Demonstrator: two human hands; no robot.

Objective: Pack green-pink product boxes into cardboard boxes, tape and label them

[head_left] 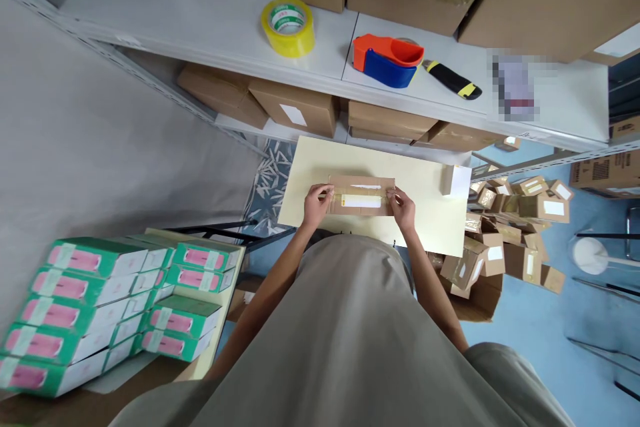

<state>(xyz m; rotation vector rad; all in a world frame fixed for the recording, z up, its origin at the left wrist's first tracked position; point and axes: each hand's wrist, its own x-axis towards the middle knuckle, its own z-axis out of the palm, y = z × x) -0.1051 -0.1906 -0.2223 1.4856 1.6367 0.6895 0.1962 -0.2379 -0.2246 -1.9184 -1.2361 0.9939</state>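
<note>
A small brown cardboard box point(363, 209) lies crosswise on the cream tabletop point(425, 203), close in front of my body. A white label point(361, 201) and a strip of clear tape run along its upper face. My left hand point(317, 204) is closed at the box's left end, thumb and fingers at the tape's edge. At the opposite end, my right hand point(402, 207) pinches in the same way. Whether the fingertips grip cardboard or only tape is too small to tell.
A yellow tape roll point(289, 27), an orange-blue tape dispenser point(387, 60) and a black-yellow utility knife point(454, 81) lie on the shelf ahead. A white box point(456, 181) stands on the table's right. Green boxes point(65, 287) are stacked left; taped cartons point(515, 233) pile up right.
</note>
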